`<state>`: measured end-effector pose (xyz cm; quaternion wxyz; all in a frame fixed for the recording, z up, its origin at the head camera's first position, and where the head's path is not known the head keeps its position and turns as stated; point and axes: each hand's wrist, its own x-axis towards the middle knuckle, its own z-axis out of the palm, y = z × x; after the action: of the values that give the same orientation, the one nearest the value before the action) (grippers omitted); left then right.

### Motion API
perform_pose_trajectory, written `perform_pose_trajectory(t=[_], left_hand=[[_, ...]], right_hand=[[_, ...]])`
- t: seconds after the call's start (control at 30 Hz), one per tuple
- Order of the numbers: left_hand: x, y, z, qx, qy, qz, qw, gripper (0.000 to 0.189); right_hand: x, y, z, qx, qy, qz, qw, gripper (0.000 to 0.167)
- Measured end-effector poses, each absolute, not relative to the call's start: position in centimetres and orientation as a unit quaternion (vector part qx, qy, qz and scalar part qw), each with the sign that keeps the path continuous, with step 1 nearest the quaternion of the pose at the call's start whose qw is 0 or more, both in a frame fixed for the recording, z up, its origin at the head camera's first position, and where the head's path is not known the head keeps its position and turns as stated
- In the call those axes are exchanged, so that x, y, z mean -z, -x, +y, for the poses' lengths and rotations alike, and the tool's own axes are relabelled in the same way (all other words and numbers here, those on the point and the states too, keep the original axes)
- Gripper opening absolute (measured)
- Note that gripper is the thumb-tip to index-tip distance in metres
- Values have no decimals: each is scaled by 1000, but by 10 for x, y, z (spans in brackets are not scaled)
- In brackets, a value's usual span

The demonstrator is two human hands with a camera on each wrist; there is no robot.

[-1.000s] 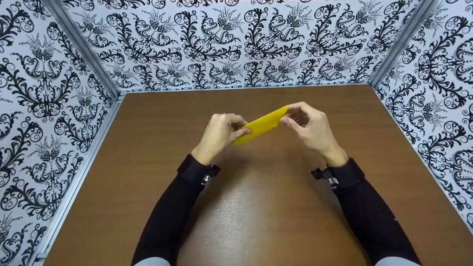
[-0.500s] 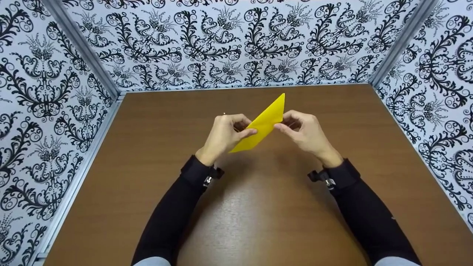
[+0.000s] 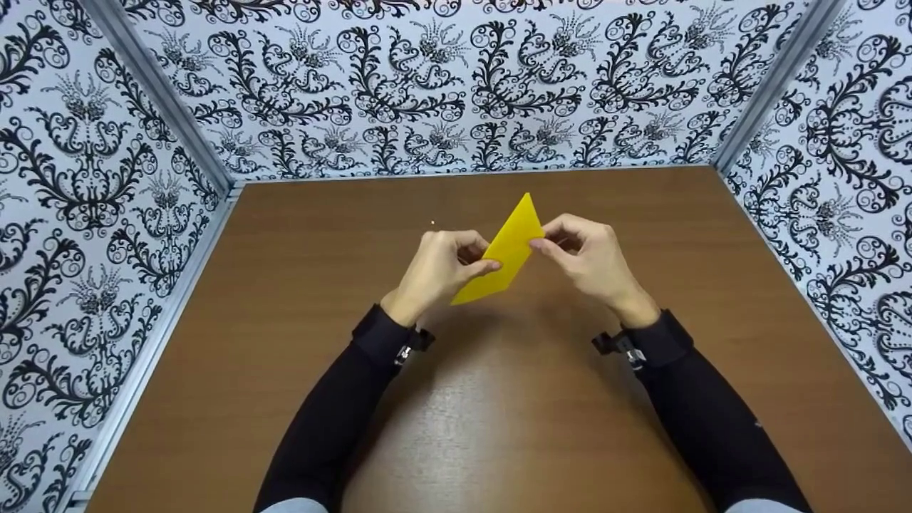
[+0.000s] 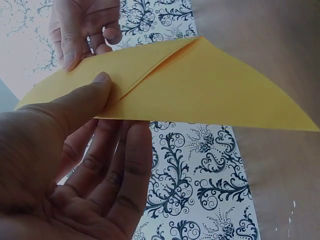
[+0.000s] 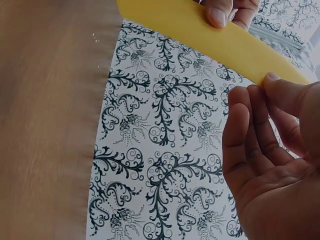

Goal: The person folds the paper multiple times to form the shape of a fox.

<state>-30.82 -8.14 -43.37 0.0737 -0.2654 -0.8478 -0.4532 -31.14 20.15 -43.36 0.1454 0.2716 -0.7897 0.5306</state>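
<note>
A folded sheet of yellow paper (image 3: 509, 246) is held up above the table, tilted, with its pointed top facing away. The left hand (image 3: 445, 267) pinches its left edge, thumb on the near face and fingers behind. At the right edge, the right hand (image 3: 591, 256) pinches the paper between thumb and fingertips. In the left wrist view, a slanting fold line with a slightly lifted flap crosses the yellow paper (image 4: 215, 85). The right wrist view shows a smooth face of the paper (image 5: 170, 20), both thumbs on it.
Beneath the hands lies a brown wooden table (image 3: 484, 427). Patterned white-and-black walls (image 3: 456, 85) stand at the back and both sides, joined by grey metal posts (image 3: 160, 92). Both wrists wear dark bands with small cameras (image 3: 406, 349).
The yellow paper has turned from a narrow, slanted edge-on view to a steeper, broader face. The right hand has shifted lower along its right edge; the left has moved slightly right and nearer.
</note>
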Motion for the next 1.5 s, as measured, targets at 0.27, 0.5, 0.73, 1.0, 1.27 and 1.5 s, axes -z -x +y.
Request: perform_pose_trajectory(t=[0.27, 0.5, 0.73, 1.0, 1.27, 1.5], left_hand=[[430, 307, -81, 456, 274, -841, 102, 17], [427, 306, -78, 457, 275, -834, 142, 17], [425, 303, -79, 491, 283, -808, 165, 15], [425, 301, -81, 512, 292, -792, 160, 16], [425, 300, -81, 513, 295, -791, 154, 16], [425, 300, -82, 520, 288, -788, 161, 16]], right_hand=[[426, 307, 199, -548, -287, -771, 151, 6], [414, 300, 197, -571, -295, -748, 166, 10], [406, 301, 192, -574, -300, -742, 174, 10], [401, 298, 185, -573, -305, -738, 183, 5], [403, 298, 185, -565, -316, -733, 209, 8], [409, 303, 187, -587, -290, -738, 163, 12]])
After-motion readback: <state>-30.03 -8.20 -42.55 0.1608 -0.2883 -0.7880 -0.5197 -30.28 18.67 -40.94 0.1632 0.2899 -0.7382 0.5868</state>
